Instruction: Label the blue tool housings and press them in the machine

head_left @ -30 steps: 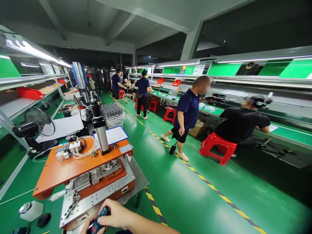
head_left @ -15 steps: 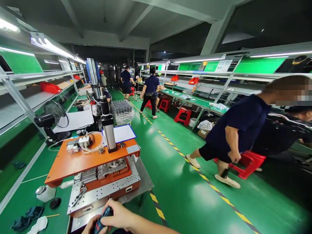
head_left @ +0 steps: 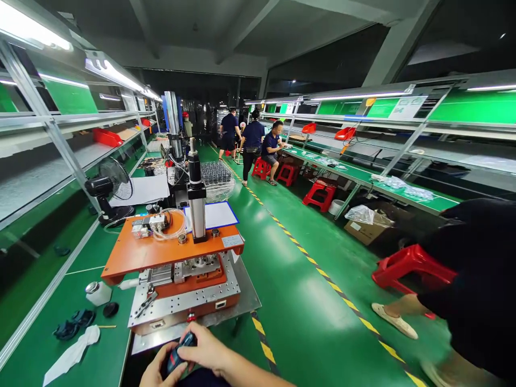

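At the bottom edge, my left hand (head_left: pixel 155 372) and my right hand (head_left: pixel 205 352) together grip a small dark blue part with a red mark (head_left: pixel 180 346). Just beyond them stands an orange press machine (head_left: pixel 169 252) on a perforated steel base plate (head_left: pixel 201 301), with an upright silver cylinder (head_left: pixel 197 201) on top. A small red knob (head_left: pixel 191 317) sits at the base's front edge, close to my fingers.
A white cup (head_left: pixel 98 293), a black cap (head_left: pixel 110 309), dark gloves (head_left: pixel 72 330) and a white cloth (head_left: pixel 72 355) lie on the green bench at left. A black fan (head_left: pixel 110 188) stands behind. A person (head_left: pixel 471 290) in dark clothes passes close on the right, by a red stool (head_left: pixel 407 263).
The view has swung left and lowered a little, so the press sits more central. The walking person has come much closer at right. My hands keep their hold on the blue part.
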The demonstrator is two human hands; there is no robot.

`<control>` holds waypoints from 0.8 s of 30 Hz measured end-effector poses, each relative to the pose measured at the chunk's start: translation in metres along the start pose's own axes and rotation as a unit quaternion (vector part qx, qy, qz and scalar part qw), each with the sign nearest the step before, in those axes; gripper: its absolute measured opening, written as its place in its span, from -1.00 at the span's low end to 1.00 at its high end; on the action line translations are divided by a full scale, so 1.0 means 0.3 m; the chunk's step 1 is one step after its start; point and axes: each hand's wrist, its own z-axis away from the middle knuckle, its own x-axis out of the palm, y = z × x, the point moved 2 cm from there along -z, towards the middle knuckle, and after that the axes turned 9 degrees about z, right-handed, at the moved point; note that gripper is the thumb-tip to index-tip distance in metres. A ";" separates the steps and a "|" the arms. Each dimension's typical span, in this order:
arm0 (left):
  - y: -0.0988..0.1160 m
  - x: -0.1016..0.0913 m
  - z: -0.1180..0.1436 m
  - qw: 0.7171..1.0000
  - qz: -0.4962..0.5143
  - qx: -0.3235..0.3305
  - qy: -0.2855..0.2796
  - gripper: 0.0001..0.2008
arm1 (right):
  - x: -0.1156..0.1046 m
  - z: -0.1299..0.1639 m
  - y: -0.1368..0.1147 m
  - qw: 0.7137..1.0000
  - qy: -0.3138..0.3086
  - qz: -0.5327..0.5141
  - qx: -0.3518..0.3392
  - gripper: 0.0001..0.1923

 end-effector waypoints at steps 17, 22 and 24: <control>0.007 -0.036 0.051 0.998 -0.028 -0.039 -0.044 -0.40 | 0.048 0.017 0.012 1.000 -0.024 0.002 -0.010 -0.68; -0.007 -0.051 0.042 0.996 -0.028 -0.051 -0.069 -0.39 | 0.051 0.017 0.014 1.000 -0.028 -0.001 -0.013 -0.69; -0.010 -0.053 0.039 0.996 -0.025 -0.054 -0.073 -0.39 | 0.052 0.015 0.016 0.999 -0.029 -0.004 -0.014 -0.69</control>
